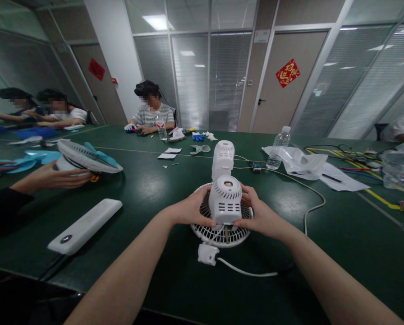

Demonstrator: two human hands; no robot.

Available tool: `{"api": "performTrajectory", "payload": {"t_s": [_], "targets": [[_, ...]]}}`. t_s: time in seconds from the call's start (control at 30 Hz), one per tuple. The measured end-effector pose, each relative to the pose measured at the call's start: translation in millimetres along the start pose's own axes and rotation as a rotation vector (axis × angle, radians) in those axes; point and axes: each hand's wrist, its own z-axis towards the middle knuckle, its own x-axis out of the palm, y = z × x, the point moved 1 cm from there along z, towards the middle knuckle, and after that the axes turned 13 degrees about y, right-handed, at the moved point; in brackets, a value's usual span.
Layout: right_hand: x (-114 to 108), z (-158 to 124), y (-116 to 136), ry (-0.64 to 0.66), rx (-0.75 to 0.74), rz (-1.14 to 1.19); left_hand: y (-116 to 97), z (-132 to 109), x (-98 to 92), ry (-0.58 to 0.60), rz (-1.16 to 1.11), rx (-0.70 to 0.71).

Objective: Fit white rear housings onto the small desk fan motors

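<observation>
My left hand (190, 208) and my right hand (261, 213) close round the two sides of a white, slotted fan motor housing (226, 198). It stands over a round white fan grille (202, 232) that lies on the table in front of me. Right behind the housing rises another white vented fan part (223, 158); whether the two are joined I cannot tell. Wires run from below the housing to a small white block (208, 254) at the grille's near edge. From that block a white cable (245, 271) leads off to the right.
A long white box (85, 225) with a black cord lies to my left. Beyond it, a co-worker's hand (53, 176) holds another fan head (90, 158). A water bottle (279, 149), plastic bag (301, 161) and cables stand at right. Another person (151, 110) sits across the green table (148, 180).
</observation>
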Motion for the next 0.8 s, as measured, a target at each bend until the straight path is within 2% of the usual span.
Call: {"api": "performTrajectory", "payload": {"t_s": [0.27, 0.5, 0.8], "targets": [[0.5, -2.0, -2.7, -0.010, 0.041, 0.002, -2.2, -0.8, 0.5, 0.001, -0.018, -0.014], [1.9, -1.0, -4.7, -0.024, 0.018, 0.005, -1.0, 0.5, 1.4, -0.003, -0.039, -0.022], [3.3, -1.6, -5.7, -0.007, 0.036, -0.032, -1.1, 0.1, 2.0, 0.005, 0.029, 0.005]]}}
